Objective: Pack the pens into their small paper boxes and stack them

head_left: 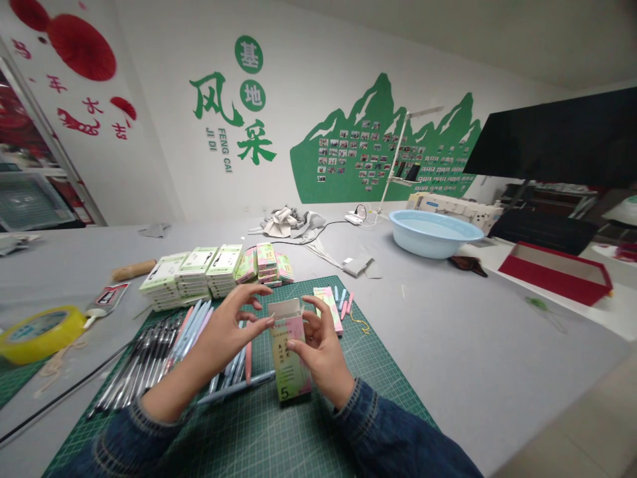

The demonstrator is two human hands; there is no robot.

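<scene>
My right hand point(323, 352) holds a small pink-and-green cardboard box point(288, 358) upright over the green cutting mat point(368, 398), thumb on its front face. The top flap of the box stands up. My left hand point(231, 328) is beside the box top, its thumb tip at the upper left edge and its fingers apart and curved. Under and beside my left forearm lie light blue and pink pens point(239, 362) and a row of clear pens with dark parts point(144, 358). Another pink-and-green box point(328, 309) lies just past my right hand, with several pen caps point(343, 302) next to it.
Stacks of white-and-green boxes point(192, 275) and smaller pink-and-green boxes point(266, 262) stand behind the mat. Yellow tape point(42, 334) and a glue tube point(107, 299) lie left. A blue basin point(432, 232), a red tray point(555, 272) and a sewing machine point(458, 207) are right.
</scene>
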